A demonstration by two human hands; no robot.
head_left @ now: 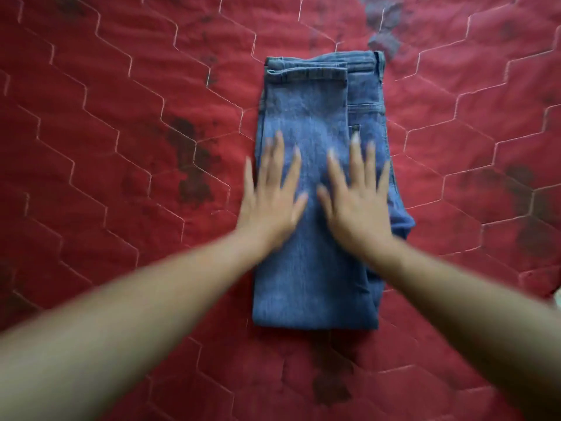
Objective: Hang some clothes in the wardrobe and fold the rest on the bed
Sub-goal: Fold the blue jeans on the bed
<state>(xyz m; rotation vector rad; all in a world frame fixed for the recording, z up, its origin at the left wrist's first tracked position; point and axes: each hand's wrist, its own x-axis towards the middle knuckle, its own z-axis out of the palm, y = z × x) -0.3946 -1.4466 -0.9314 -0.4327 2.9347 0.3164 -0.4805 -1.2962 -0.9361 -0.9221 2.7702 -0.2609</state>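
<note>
A pair of blue jeans (315,95) lies folded into a long rectangle on the red quilted bed cover (121,147), in the middle of the view. Its hem and waistband are at the far end, its fold at the near end. My left hand (270,202) lies flat with spread fingers on the left half of the jeans, its little finger over the left edge. My right hand (358,199) lies flat with spread fingers on the right half. Both hands are blurred by motion. No wardrobe or hanger is in view.
The red cover with pale hexagon stitching and dark blotches fills the whole view. A grey-blue patch (384,28) shows on it just beyond the jeans. A sliver of something pale (557,299) shows at the right edge.
</note>
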